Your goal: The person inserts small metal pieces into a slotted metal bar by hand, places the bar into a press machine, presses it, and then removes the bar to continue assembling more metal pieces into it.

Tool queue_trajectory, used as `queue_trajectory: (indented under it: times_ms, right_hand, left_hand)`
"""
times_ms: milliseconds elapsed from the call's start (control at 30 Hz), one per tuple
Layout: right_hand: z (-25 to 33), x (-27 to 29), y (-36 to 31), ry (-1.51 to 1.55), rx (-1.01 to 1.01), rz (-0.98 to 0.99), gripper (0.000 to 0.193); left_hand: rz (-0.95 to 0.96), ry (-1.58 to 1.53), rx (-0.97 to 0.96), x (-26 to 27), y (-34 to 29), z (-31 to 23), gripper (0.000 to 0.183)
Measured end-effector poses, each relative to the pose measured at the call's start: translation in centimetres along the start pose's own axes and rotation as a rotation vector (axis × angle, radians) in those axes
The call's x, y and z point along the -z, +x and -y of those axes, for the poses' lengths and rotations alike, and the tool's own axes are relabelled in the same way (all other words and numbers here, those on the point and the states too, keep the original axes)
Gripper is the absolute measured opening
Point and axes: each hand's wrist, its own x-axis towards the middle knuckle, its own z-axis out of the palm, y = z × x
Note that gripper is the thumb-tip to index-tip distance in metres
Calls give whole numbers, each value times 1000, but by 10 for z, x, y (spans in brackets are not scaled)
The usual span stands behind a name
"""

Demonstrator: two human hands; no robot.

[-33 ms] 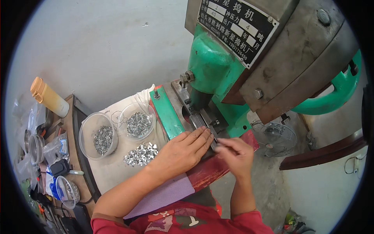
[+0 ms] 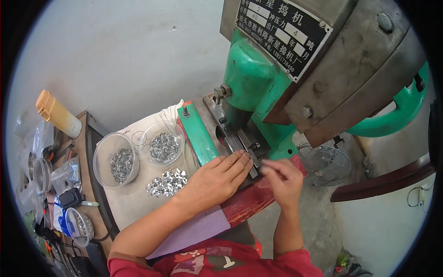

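Note:
My left hand (image 2: 220,177) lies with its fingers stretched out and together over a dark metal bar (image 2: 253,171) set in the bed of a green press (image 2: 253,69). The fingertips touch the bar close to the press's ram (image 2: 237,117). My right hand (image 2: 285,182) is held just right of the bar's near end, fingers curled in with thumb and forefinger together. Those fingertips are blurred, so anything between them is too small to make out. Left of my left hand lies a heap of small shiny metal pieces (image 2: 167,183).
Two clear plastic tubs, a large one (image 2: 100,168) and a smaller one (image 2: 179,134), hold small metal parts. A cluttered side table (image 2: 87,147) carries a yellow bottle (image 2: 59,115). On the floor at right stands a fan (image 2: 325,164). A green handwheel (image 2: 383,129) sticks out beyond the press.
My right hand has drawn slightly to the right, away from the bar, baring more of its near end. My left hand stays in place.

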Motion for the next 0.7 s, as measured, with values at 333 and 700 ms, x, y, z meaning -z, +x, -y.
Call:
queue_trajectory:
  times_ms: [333,700]
  right_hand:
    - [-48,-15,47,-91,189,139,17]
    - [-45,-17,59,-4,57,266,19]
  left_hand:
    - [-87,-42,65,-15,-4,-4,45]
    - [-150,-233,160,-26,-13,-10,48]
